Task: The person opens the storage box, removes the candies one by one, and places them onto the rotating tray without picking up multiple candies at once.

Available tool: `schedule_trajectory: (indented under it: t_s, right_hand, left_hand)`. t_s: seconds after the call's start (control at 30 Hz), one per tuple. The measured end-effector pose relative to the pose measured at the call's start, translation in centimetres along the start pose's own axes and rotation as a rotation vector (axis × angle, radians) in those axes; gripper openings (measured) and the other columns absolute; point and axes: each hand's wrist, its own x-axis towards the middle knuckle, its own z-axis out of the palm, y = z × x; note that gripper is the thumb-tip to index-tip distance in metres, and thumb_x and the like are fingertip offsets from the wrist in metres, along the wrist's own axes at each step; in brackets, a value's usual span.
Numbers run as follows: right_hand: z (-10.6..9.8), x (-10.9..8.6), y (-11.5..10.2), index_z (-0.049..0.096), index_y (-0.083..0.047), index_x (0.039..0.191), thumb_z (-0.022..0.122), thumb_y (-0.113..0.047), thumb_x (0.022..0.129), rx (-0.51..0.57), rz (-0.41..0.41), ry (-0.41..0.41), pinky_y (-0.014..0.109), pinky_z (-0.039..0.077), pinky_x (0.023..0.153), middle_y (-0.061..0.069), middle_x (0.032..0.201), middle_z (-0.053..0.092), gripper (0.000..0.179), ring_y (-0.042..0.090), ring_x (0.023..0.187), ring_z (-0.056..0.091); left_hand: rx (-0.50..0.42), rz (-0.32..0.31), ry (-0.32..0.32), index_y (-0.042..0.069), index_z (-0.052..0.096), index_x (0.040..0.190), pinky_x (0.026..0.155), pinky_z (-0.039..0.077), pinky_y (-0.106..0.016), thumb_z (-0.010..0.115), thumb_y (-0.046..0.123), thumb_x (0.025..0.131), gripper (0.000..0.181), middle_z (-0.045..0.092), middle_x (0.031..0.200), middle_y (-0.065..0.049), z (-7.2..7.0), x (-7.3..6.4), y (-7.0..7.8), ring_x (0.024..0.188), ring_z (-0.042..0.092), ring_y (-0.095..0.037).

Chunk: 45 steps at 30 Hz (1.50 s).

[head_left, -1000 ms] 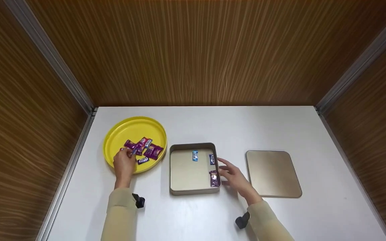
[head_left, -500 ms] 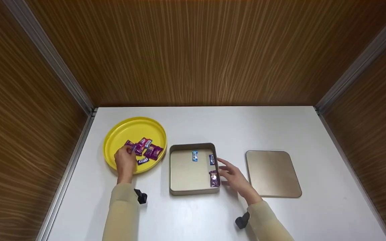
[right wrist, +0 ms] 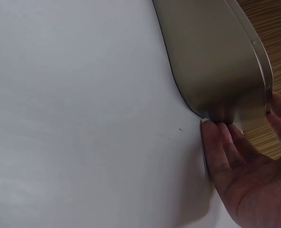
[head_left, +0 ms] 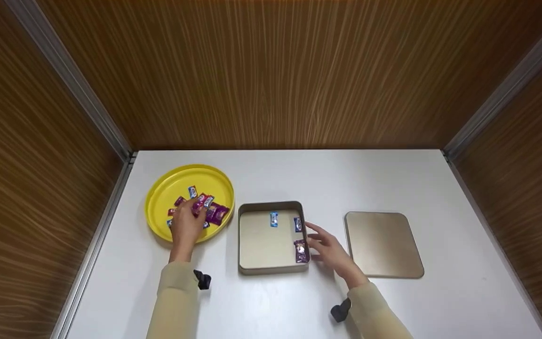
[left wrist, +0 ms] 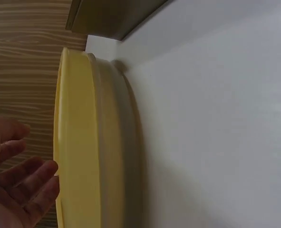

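My left hand [head_left: 187, 226] is inside the round yellow tray [head_left: 163, 183], over a pile of small wrapped candies. Its fingers are loosely bent near the purple candy packets [head_left: 217, 213]; in the left wrist view the fingers and thumb [left wrist: 24, 185] stand apart, with nothing visible between them. A blue candy [head_left: 192, 191] lies beyond the hand. My right hand [head_left: 332, 252] touches the right wall of the square metal tin [head_left: 273, 270], relaxed fingers against it. Inside the tin are a light-blue candy [head_left: 274, 219], a dark-blue candy [head_left: 298, 224] and a purple candy packet [head_left: 301, 251].
A flat square metal lid [head_left: 385, 245] lies to the right of my right hand. White tabletop [head_left: 271, 174] stretches behind the tin. Wood-grain panels [head_left: 271, 75] enclose the back and both sides.
My left hand has moved right across the tray. The small blue candy earlier at its fingertips is no longer seen there; blue and red candies now show around the hand. The right hand stays put.
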Motion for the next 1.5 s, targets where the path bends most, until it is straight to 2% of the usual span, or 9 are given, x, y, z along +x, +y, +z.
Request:
schedule_trajectory:
  t_s: [0.17,0.37,0.47,0.6,0.83,1.0,1.17,1.3,1.5]
  right_hand:
    - [0.1,0.0,0.0,0.036,-0.014,0.152,0.054,-0.016,0.101,0.013,0.011,0.0,0.047,0.053,0.088,0.026,0.137,0.047,0.054,0.042,0.121,0.052]
    - [0.0,0.2,0.0,0.038,-0.015,0.152,0.056,-0.017,0.101,0.007,0.005,0.0,0.046,0.053,0.088,0.026,0.139,0.046,0.054,0.042,0.121,0.053]
    - [-0.1,0.3,-0.1,0.037,-0.014,0.152,0.055,-0.016,0.101,0.006,0.0,-0.007,0.047,0.053,0.087,0.027,0.141,0.043,0.054,0.044,0.121,0.052]
    - [0.0,0.3,-0.6,0.032,-0.011,0.153,0.053,-0.012,0.101,-0.005,-0.007,-0.014,0.047,0.053,0.087,0.03,0.142,0.041,0.056,0.047,0.122,0.05]
    - [0.6,-0.7,-3.6,0.031,-0.002,0.151,0.051,0.0,0.095,-0.029,-0.055,-0.003,0.048,0.053,0.089,0.036,0.136,0.042,0.059,0.05,0.121,0.049]
    - [0.8,-0.4,-4.2,0.033,-0.003,0.151,0.049,0.001,0.093,-0.032,-0.036,0.025,0.045,0.054,0.086,0.034,0.135,0.045,0.06,0.048,0.119,0.052]
    - [0.6,0.8,-2.4,0.035,-0.006,0.151,0.052,-0.006,0.098,-0.022,-0.02,0.048,0.045,0.055,0.084,0.032,0.136,0.046,0.056,0.047,0.118,0.053]
    - [0.3,1.7,-1.0,0.036,-0.011,0.151,0.055,-0.011,0.099,-0.02,-0.028,0.058,0.046,0.055,0.084,0.029,0.136,0.047,0.056,0.045,0.116,0.056]
    - [0.2,1.9,-0.8,0.038,-0.016,0.151,0.056,-0.012,0.097,-0.021,-0.02,0.056,0.045,0.055,0.084,0.026,0.134,0.049,0.056,0.04,0.113,0.059]
  left_hand:
    - [0.059,0.08,-0.026,-0.003,0.068,0.116,0.088,0.049,-0.052,0.073,0.015,0.087,0.036,0.064,0.116,-0.024,0.4,-0.6,1.9,0.107,0.06,-0.04]
    - [0.103,0.196,-0.057,0.001,0.07,0.11,0.084,0.052,-0.049,0.077,0.02,0.084,0.033,0.067,0.109,-0.019,1.9,-2.0,4.5,0.098,0.064,-0.036]
    - [0.101,0.231,-0.113,0.002,0.071,0.11,0.081,0.052,-0.047,0.076,0.021,0.085,0.032,0.067,0.105,-0.016,2.8,-3.0,5.8,0.093,0.064,-0.033]
    - [0.101,0.24,-0.215,0.004,0.07,0.112,0.079,0.053,-0.043,0.075,0.022,0.086,0.031,0.067,0.105,-0.013,4.0,-4.5,7.5,0.092,0.064,-0.029]
    - [0.11,0.286,-0.367,0.007,0.07,0.112,0.076,0.054,-0.038,0.075,0.024,0.086,0.031,0.066,0.106,-0.009,6.5,-7.4,9.9,0.089,0.065,-0.024]
    - [0.097,0.336,-0.423,0.008,0.07,0.11,0.073,0.054,-0.037,0.074,0.024,0.087,0.029,0.067,0.103,-0.008,8.0,-9.0,11.2,0.087,0.065,-0.022]
    - [0.127,0.341,-0.417,0.008,0.071,0.106,0.071,0.053,-0.035,0.075,0.025,0.086,0.026,0.067,0.097,-0.006,9.7,-10.1,11.9,0.084,0.065,-0.022]
    - [0.158,0.299,-0.412,0.007,0.071,0.104,0.068,0.052,-0.036,0.076,0.024,0.084,0.026,0.068,0.093,-0.008,11.0,-10.6,12.4,0.081,0.066,-0.025]
    - [0.203,0.252,-0.474,0.006,0.071,0.109,0.07,0.054,-0.04,0.076,0.021,0.083,0.03,0.07,0.102,-0.013,12.5,-10.6,12.9,0.085,0.067,-0.031]
